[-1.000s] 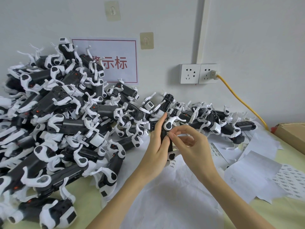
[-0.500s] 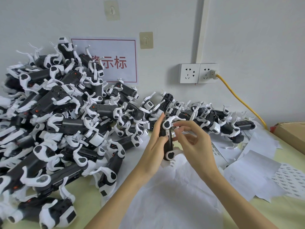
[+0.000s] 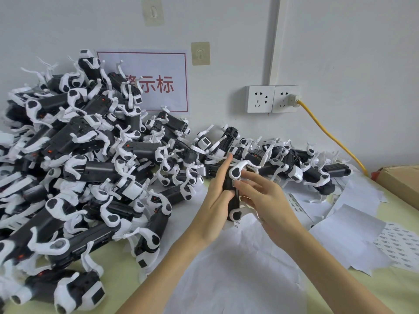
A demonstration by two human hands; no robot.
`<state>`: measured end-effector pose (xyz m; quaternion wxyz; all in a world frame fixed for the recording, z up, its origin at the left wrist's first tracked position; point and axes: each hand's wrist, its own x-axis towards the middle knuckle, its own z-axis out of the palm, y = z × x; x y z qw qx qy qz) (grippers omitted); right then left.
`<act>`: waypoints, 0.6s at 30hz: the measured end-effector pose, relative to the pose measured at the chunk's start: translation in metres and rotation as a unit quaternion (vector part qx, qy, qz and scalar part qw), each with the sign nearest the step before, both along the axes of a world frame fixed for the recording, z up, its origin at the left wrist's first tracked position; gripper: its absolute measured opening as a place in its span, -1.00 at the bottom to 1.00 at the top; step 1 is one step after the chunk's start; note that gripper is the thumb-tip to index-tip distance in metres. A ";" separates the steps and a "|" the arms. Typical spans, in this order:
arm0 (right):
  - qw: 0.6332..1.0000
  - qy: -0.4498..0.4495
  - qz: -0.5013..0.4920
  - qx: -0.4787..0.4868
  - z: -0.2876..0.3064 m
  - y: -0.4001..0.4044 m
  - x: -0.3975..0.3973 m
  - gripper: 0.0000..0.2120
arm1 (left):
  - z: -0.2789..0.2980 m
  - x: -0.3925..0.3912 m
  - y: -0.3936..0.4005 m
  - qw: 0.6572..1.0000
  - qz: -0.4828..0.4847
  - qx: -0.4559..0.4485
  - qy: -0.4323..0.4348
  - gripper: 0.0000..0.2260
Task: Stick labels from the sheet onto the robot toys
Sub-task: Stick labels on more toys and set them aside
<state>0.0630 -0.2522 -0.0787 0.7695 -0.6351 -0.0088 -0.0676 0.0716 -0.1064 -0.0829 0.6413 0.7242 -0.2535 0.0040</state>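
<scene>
Head view: above the white paper sheet (image 3: 238, 268), the left hand (image 3: 217, 200) grips the robot dog toy (image 3: 233, 196); the released right hand (image 3: 267, 200) should press the label (image 3: 233, 183) flat with its fingertips.

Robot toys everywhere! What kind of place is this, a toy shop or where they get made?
Probably a toy factory workbench, not a shop. A big heap of identical robot toys lies unboxed on the table, label sheets lie loose, and the left hand grips one toy being labelled.
</scene>
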 end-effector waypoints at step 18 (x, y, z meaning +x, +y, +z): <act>0.998 0.001 0.051 0.036 -0.003 -0.004 0.003 -0.67 | -0.002 0.004 0.003 1.000 -0.017 0.006 -0.003 -0.37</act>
